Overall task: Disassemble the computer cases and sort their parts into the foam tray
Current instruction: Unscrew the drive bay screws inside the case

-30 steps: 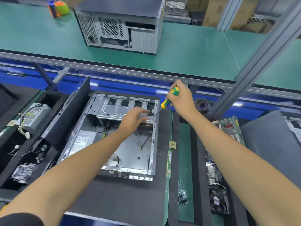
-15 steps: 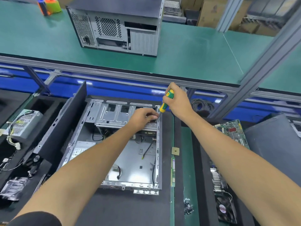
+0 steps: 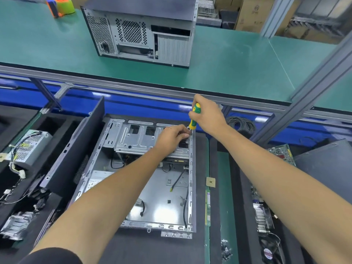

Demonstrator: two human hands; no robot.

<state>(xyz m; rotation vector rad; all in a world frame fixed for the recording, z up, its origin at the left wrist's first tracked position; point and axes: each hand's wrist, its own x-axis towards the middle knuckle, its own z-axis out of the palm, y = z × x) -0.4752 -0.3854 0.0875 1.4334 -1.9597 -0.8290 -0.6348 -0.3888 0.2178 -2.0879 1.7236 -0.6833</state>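
Observation:
An open computer case [image 3: 152, 187] lies flat on a black mat in front of me, its metal drive cage [image 3: 133, 138] at the far end. My right hand [image 3: 209, 117] grips a green and yellow screwdriver [image 3: 194, 116], tip down at the cage's far right corner. My left hand [image 3: 172, 137] rests on the cage beside the tip, fingers curled at that corner; what they pinch is hidden. A black foam tray [image 3: 62, 126] on the left holds a power supply [image 3: 28, 147] with its wires.
A second, closed computer case [image 3: 141, 33] stands on the green bench behind the rail. Right of the mat lie a RAM stick [image 3: 208, 206], a small chip [image 3: 210, 181], loose screws [image 3: 225, 248], a motherboard [image 3: 282, 153] and a fan [image 3: 268, 250]. A dark panel [image 3: 76, 155] leans at the case's left side.
The screwdriver has swung from slanted to nearly upright over the cage's right corner. My left hand has moved right to that corner. The camera has moved closer.

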